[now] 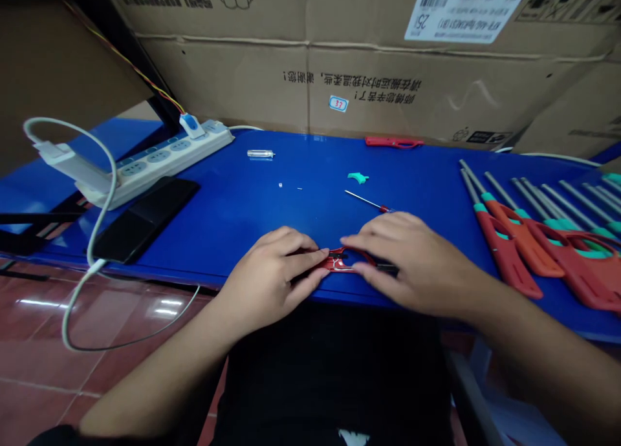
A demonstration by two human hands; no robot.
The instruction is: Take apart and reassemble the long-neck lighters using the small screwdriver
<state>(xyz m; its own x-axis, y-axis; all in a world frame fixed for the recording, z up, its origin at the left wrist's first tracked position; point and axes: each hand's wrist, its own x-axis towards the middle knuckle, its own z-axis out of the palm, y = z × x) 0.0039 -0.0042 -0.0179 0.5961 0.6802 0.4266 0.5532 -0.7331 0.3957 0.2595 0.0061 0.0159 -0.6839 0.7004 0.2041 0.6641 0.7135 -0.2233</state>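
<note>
the left hand (276,271) and right hand (412,262) pinch the red shell (338,265) by its ends, at the near edge of the table (310,216). it seems light, stiff, perhaps fragile; ends suit holding.

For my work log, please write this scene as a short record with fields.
Left hand: holds opened red casing
Right hand: holds casing's other end
Tool: screwdriver, beyond right hand
Loose parts: green piece, clear cylinder
Table left: black phone, white power strip
Table right: red and orange lighters
Back: red piece, cardboard
</note>
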